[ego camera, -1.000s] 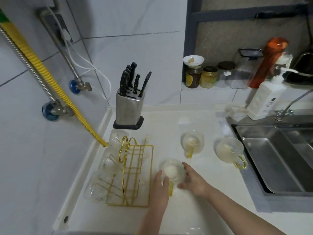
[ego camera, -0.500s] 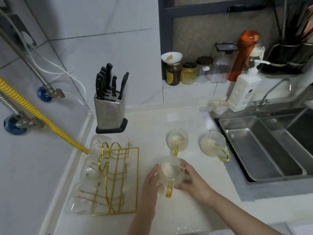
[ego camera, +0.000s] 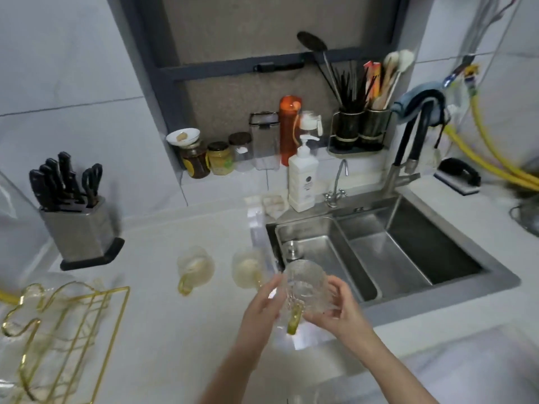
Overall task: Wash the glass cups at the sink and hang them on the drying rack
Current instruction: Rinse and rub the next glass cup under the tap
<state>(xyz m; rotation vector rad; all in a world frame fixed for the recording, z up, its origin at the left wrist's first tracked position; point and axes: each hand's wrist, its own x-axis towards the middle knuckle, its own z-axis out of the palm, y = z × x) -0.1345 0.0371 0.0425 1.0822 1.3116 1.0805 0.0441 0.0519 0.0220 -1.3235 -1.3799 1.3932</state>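
A ribbed glass cup with a gold handle is held up off the counter, just left of the steel sink. My left hand grips its left side and my right hand cups its right side and base. Two more glass cups with gold handles stand on the white counter: one further left, one partly behind my left hand. The gold wire drying rack sits at the left edge with clear glasses hung on it.
A knife block stands at the back left. A white pump bottle, a small tap and a black faucet line the sink's back edge. Jars and utensil holders fill the window ledge. Yellow hoses run at the right.
Both hands lifted the cup off the counter and carried it right, toward the sink. My view swung right, so the rack slid to the left edge.
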